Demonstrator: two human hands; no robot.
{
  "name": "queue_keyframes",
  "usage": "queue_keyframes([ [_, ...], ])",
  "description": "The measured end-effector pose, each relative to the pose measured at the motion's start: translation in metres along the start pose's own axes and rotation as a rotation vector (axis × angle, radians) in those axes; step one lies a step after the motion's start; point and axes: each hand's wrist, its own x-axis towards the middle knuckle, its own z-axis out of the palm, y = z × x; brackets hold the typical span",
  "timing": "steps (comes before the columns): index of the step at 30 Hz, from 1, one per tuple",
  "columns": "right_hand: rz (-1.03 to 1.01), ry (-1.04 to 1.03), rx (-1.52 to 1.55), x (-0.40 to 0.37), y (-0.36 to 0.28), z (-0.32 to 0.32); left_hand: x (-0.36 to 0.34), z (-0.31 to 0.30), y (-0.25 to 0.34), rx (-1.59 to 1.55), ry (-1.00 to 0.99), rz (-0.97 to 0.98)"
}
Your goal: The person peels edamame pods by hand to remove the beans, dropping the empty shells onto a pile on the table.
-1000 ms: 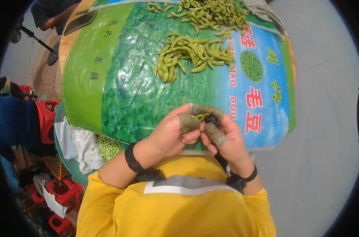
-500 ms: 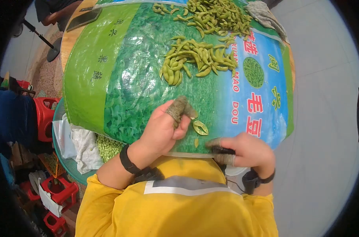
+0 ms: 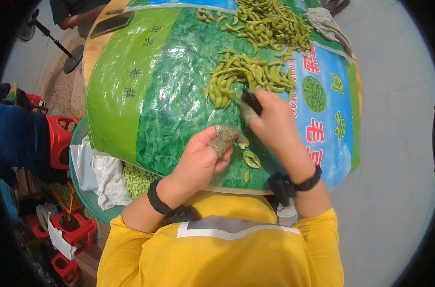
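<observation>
My left hand [image 3: 205, 155] is closed low on the printed plastic sheet [image 3: 179, 119], with a grey-brown wrapping around a finger. A small pale green piece [image 3: 244, 143] touches its fingertips; whatever lies inside the grip is hidden. Just right of it lies a split, empty soybean pod [image 3: 251, 160], with a small yellowish scrap [image 3: 246, 177] below. My right hand [image 3: 272, 117] is at the near edge of the smaller heap of green soybean pods [image 3: 251, 71]. Something dark shows at its fingers, which are blurred and partly hidden.
A bigger heap of pods [image 3: 275, 21] lies at the far edge beside a grey cloth [image 3: 325, 26]. A phone [image 3: 112, 24] rests at the far left. Below left, a green basket [image 3: 81, 189] holds shelled beans [image 3: 138, 181] and a white cloth [image 3: 107, 179]. Red stools [image 3: 62, 143] stand left.
My right hand has moved from the sheet's near edge up to the smaller pod heap. My left hand stays closed near the split pod. The whole view has shifted slightly.
</observation>
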Motion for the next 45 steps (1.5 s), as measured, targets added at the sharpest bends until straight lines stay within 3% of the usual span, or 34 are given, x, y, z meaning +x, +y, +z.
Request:
queue_keyframes([
  [1,0.002,-0.009,0.002,-0.007,-0.002,-0.009,0.0,0.001,0.001,0.024,-0.015,0.057],
  [3,0.289,-0.315,0.302,-0.023,0.0,-0.03,0.003,0.004,0.0,0.05,-0.037,0.104],
  [5,0.425,-0.389,0.432,-0.036,0.0,-0.045,0.009,0.013,-0.004,0.67,0.016,0.488],
  [7,0.603,-0.428,0.659,-0.047,-0.003,-0.057,0.013,0.019,-0.011,0.748,0.021,0.583],
  [9,0.602,-0.414,0.682,-0.056,0.004,-0.062,0.014,0.014,-0.01,1.017,-0.311,0.317],
  [10,0.58,-0.407,0.677,-0.059,0.007,-0.061,0.012,0.019,-0.005,1.067,-0.332,0.267],
  [13,0.584,-0.384,0.707,-0.068,0.013,-0.058,0.011,0.025,-0.009,0.855,-0.324,0.179],
  [18,0.704,-0.388,0.75,-0.082,0.013,-0.053,0.011,0.023,-0.025,0.758,-0.244,0.203],
  [20,0.479,-0.242,0.7,-0.091,0.011,-0.051,0.012,0.024,-0.024,0.731,-0.171,0.209],
  [23,0.409,-0.297,0.698,-0.103,0.007,-0.052,0.012,0.024,-0.021,0.664,-0.209,0.03],
  [25,0.317,-0.288,0.68,-0.11,0.012,-0.047,0.014,0.025,-0.025,0.768,-0.173,0.053],
  [32,0.461,-0.353,0.795,-0.109,0.006,-0.05,0.006,0.04,-0.021,1.024,-0.098,0.256],
  [34,0.463,-0.323,0.816,-0.111,0.007,-0.042,0.005,0.04,-0.022,1.395,-0.082,0.55],
  [37,0.462,-0.268,0.917,-0.109,0.01,-0.039,0.006,0.035,-0.026,1.468,-0.065,0.666],
  [38,0.672,-0.354,1.208,-0.107,0.012,-0.042,0.005,0.036,-0.026,1.469,-0.069,0.665],
  [39,0.885,-0.435,1.499,-0.107,0.014,-0.046,0.005,0.037,-0.026,1.108,-0.116,0.448],
  [40,0.887,-0.427,1.502,-0.109,0.015,-0.048,0.005,0.039,-0.025,0.746,-0.157,0.233],
  [41,0.895,-0.453,1.598,-0.11,0.017,-0.05,0.005,0.037,-0.024,0.748,-0.163,0.23],
  [42,0.902,-0.482,1.694,-0.112,0.017,-0.051,0.005,0.033,-0.022,0.584,-0.155,0.04],
  [43,0.904,-0.479,1.697,-0.113,0.014,-0.051,0.005,0.031,-0.022,0.418,-0.145,-0.146],
  [45,0.663,-0.37,1.245,-0.115,0.005,-0.05,0.004,0.042,-0.023,0.388,-0.147,-0.053],
])
